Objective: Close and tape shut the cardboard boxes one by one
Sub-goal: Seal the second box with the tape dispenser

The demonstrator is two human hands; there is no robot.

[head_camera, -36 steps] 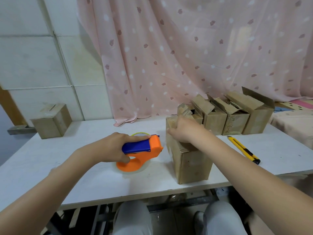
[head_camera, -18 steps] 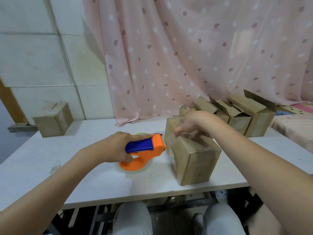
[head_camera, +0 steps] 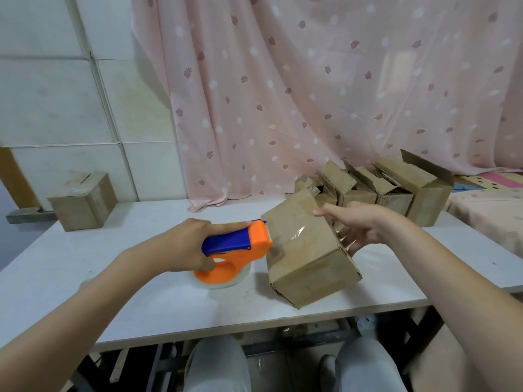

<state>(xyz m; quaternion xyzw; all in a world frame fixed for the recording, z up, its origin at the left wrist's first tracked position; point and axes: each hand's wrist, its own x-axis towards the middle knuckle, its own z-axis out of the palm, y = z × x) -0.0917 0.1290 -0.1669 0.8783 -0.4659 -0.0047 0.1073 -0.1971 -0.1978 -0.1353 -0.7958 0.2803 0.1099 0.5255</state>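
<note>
The brown corrugated cardboard box (head_camera: pixel 308 250), clear tape glossy on top, sits tilted near the white table's (head_camera: pixel 85 278) front edge. The right hand (head_camera: pixel 359 224) holds its far side, fingers loosely spread. The left hand (head_camera: pixel 181 244) grips the orange-and-blue plastic tape dispenser (head_camera: pixel 235 250), its nose touching the box. Open-flapped cardboard boxes (head_camera: pixel 396 188) crowd behind.

Left hand (head_camera: pixel 185 244) curled in a grip, right hand (head_camera: pixel 358 226) with fingers extended.

A home room: pink curtain (head_camera: pixel 311 94), tiled wall (head_camera: pixel 56 94), white table (head_camera: pixel 113 264).
</note>
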